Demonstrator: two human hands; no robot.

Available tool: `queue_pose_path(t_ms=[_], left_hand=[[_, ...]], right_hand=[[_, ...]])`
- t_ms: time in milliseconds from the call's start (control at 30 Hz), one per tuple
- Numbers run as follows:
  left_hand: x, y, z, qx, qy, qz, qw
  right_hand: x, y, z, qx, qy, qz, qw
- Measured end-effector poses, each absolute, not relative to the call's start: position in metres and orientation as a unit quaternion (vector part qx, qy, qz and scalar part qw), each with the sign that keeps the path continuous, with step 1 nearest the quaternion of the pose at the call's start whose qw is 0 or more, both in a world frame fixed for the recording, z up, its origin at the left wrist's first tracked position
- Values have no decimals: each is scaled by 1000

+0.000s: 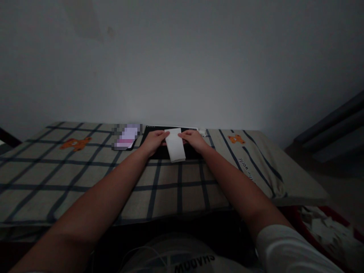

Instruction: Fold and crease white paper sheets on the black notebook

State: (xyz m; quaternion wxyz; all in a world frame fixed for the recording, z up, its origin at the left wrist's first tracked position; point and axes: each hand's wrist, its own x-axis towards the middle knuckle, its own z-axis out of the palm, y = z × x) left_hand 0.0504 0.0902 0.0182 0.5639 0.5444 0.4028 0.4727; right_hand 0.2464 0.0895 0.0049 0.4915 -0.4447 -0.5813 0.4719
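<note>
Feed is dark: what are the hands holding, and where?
Both hands, left hand and right hand, pinch the white paper by its upper side edges.

Checked cloth (85, 178) open both sides; blurred item (126, 137) crowds left hand (155, 141)

White paper (175, 145), a narrow folded rectangle, long side running from twelve to six o'clock, lying flat on a black mat (159, 151), pinched at its upper edges from nine and three o'clock
</note>
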Motion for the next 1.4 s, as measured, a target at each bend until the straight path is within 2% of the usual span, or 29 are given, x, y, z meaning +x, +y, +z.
queue_pose_path(t_ms=[767,1033,1233,1400], left_hand=[[51,91,16,552,418,466,551],[51,92,17,516,427,513,538],[50,89,20,551,400,438,587],[50,88,21,575,407,421,571]], right_hand=[[248,91,2,-453,-582,471,484],[245,89,4,-454,-602,453,476],[248,91,6,-466,-569,438,517],[249,91,8,-454,-556,448,533]])
